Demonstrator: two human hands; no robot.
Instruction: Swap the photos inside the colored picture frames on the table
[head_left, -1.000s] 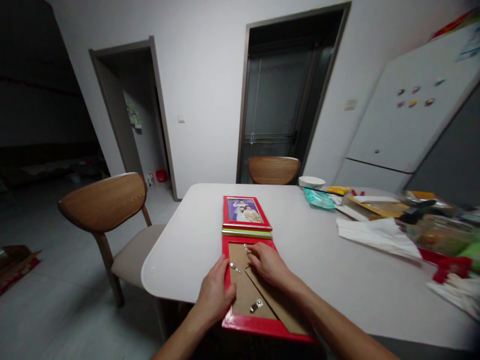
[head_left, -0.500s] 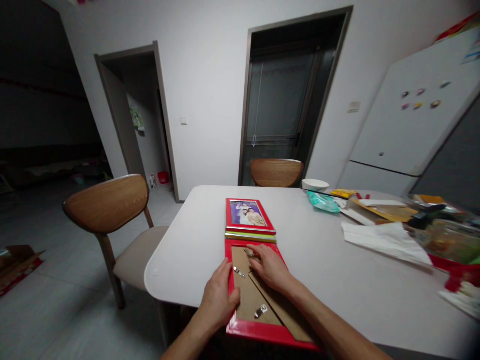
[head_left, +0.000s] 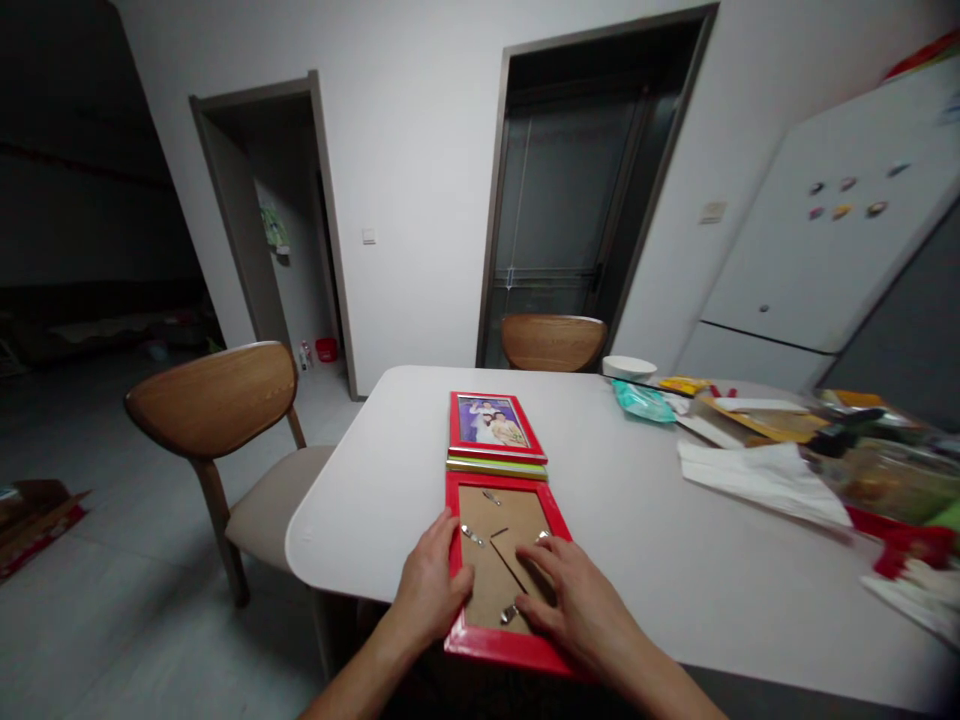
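A red picture frame (head_left: 516, 656) lies face down at the table's near edge. Its brown backing board (head_left: 487, 580) shows, with a cut stand flap and small metal clips, one of them a lower clip (head_left: 510, 612). My left hand (head_left: 429, 578) grips the frame's left side, thumb over the inner edge, fingers along the outside. Over the right half is my right hand (head_left: 577, 600), fingers apart; its fingertips touch the right clip (head_left: 544, 537) and its thumb rests by the lower clip. Just beyond, a red frame with a photo (head_left: 491, 422) lies face up on a stack of frames.
The white table (head_left: 360, 500) carries a white bowl (head_left: 628, 367), a teal packet (head_left: 643, 400), white paper (head_left: 757, 480) and assorted packages at the right. Wooden chairs stand at the left (head_left: 214, 395) and far side (head_left: 553, 342).
My right hand has moved from the frame's top clip down to the right side, uncovering the top clip and more of the backing board. My left hand keeps its hold.
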